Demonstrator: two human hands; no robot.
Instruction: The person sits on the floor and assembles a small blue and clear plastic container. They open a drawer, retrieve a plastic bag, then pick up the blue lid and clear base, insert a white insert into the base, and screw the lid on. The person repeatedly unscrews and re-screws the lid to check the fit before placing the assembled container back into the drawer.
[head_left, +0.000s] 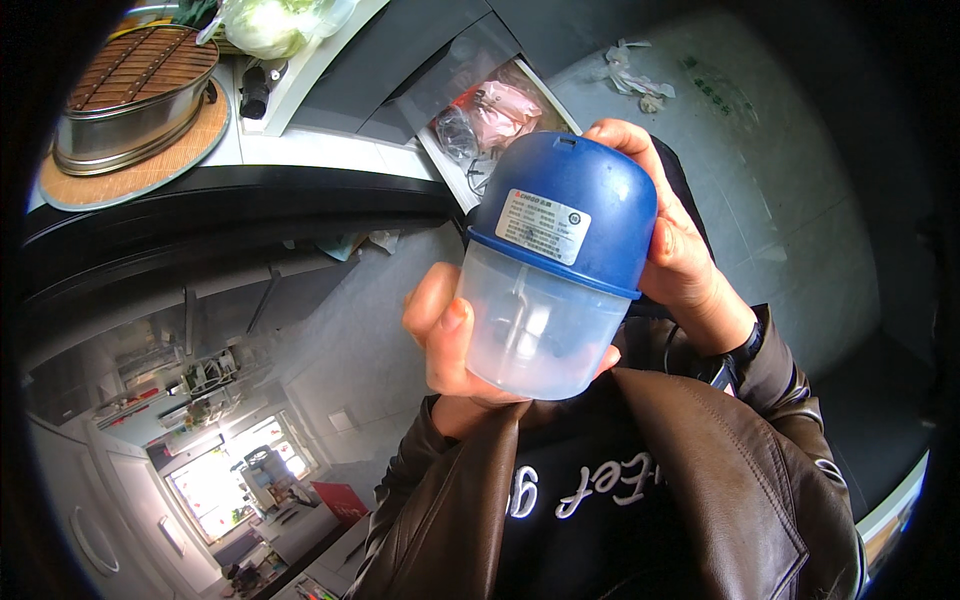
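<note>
A mini food chopper [552,270] is held up in front of my chest. Its domed top is blue with a white printed label, and below it sits a translucent cup. A thin upright shaft shows faintly through the cup wall. My left hand [447,340] is wrapped around the cup from the left and underneath, its fingertips showing at the lower right. At the right side of the blue top, my right hand [680,235] grips with its fingers curled over the edge. The chopper leans slightly, top and cup joined together.
Behind the chopper, an open drawer [446,168] holds pink and clear plastic bags. On the white counter at the far left, a steel pot [135,130] with a brown slatted top rests on a round woven mat [215,135]. Bagged leafy greens [268,25] lie nearby. Crumpled tissue [628,70] litters the floor.
</note>
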